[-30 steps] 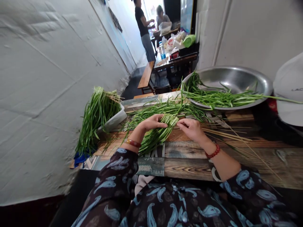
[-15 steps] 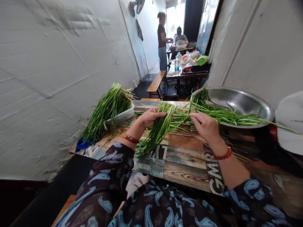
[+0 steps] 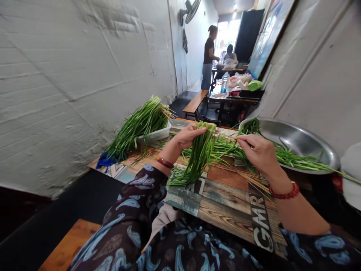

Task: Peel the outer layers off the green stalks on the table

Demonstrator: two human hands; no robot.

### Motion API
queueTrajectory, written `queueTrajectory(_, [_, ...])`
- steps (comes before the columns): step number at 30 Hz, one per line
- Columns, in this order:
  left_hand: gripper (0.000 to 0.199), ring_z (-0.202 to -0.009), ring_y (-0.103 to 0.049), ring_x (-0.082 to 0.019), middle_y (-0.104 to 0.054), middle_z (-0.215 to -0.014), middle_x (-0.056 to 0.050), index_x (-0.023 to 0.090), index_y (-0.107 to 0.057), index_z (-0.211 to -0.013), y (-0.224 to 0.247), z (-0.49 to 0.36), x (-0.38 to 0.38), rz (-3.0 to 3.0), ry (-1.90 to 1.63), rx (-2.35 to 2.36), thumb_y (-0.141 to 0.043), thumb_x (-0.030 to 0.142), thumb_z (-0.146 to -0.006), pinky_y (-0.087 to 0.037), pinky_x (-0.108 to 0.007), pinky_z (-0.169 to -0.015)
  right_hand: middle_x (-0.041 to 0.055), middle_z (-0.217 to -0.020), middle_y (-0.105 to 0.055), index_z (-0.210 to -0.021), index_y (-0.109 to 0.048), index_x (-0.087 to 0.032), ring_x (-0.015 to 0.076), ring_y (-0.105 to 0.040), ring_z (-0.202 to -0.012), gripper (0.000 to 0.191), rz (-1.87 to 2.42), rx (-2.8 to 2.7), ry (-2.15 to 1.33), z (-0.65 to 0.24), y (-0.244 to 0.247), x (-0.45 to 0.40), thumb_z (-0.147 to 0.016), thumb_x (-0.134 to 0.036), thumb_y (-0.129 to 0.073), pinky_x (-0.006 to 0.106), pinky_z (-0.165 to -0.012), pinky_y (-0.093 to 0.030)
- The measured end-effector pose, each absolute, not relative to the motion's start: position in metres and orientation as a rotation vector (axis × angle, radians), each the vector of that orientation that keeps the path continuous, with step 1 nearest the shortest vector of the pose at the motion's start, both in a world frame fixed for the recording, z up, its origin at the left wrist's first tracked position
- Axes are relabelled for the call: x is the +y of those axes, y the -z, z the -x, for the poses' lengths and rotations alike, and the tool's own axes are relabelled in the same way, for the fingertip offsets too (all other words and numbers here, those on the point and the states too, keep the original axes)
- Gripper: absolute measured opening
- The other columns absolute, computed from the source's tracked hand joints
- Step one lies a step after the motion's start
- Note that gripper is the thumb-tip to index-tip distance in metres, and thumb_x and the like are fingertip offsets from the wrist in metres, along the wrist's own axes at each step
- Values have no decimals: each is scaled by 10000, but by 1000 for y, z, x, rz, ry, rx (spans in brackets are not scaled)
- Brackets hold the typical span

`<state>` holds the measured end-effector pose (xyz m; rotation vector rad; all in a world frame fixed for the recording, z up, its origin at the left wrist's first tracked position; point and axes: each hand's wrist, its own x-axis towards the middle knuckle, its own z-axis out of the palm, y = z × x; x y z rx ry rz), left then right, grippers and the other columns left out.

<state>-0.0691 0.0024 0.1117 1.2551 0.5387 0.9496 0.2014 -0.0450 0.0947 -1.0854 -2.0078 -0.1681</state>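
Note:
Green chives [image 3: 200, 150] hang from my left hand [image 3: 188, 136], whose thumb and fingers close round the pale cut ends; the tips trail onto the table. To the right, my right hand [image 3: 261, 152] pinches the end of a thin wooden skewer [image 3: 231, 138] that points toward the held bunch. Loose chives [image 3: 225, 148] lie on the wood-patterned table [image 3: 222, 195] behind and between the hands. Several bare skewers [image 3: 254, 178] rest below my right hand. At the left, a big pile of chives [image 3: 141, 122] with skewers through the ends fills a white tray [image 3: 158, 134].
A large steel basin [image 3: 304, 141] with more chives stands at the right, beside a white object [image 3: 351, 175]. A blue cloth [image 3: 105, 161] lies at the table's left corner. Farther back are a bench [image 3: 196, 101], a cluttered table and two people [image 3: 208, 56].
The camera view has shifted, so the scene sits lower and farther right. My left hand still holds the bunch, and my right hand still pinches beside it, with the skewer now showing more clearly.

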Motion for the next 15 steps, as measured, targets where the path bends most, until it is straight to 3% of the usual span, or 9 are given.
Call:
queueTrajectory(3, [484, -974, -729, -283, -746, -1100, -174, 114, -723, -1060, -113, 66, -2, -1223, -910, 470, -831, 439, -718, -565, -376, -841, 44, -990, -770, -1031, -740, -224, 223, -718, -852, 257, 1145, -2082, 275, -200, -101, -49, -988, -324, -507, 313, -649, -486])
queueTrajectory(7, [485, -1011, -723, -282, -730, -1160, -184, 107, -729, -1065, -109, 65, -8, -1188, -912, 434, -836, 428, -717, -555, -372, -889, 55, -997, -767, -1072, -734, -212, 229, -716, -820, 291, 1164, -2131, 465, -195, -104, -54, -1001, -340, -482, 312, -572, -442])
queueTrajectory(15, [514, -1051, -712, -299, -739, -1130, -188, 104, -739, -1064, -100, 63, -22, -1184, -887, 376, -788, 508, -750, -562, -389, -905, 41, -1005, -768, -1061, -731, -217, 225, -728, -867, 261, 1075, -2127, 332, -185, -104, -59, -990, -324, -503, 319, -679, -511])
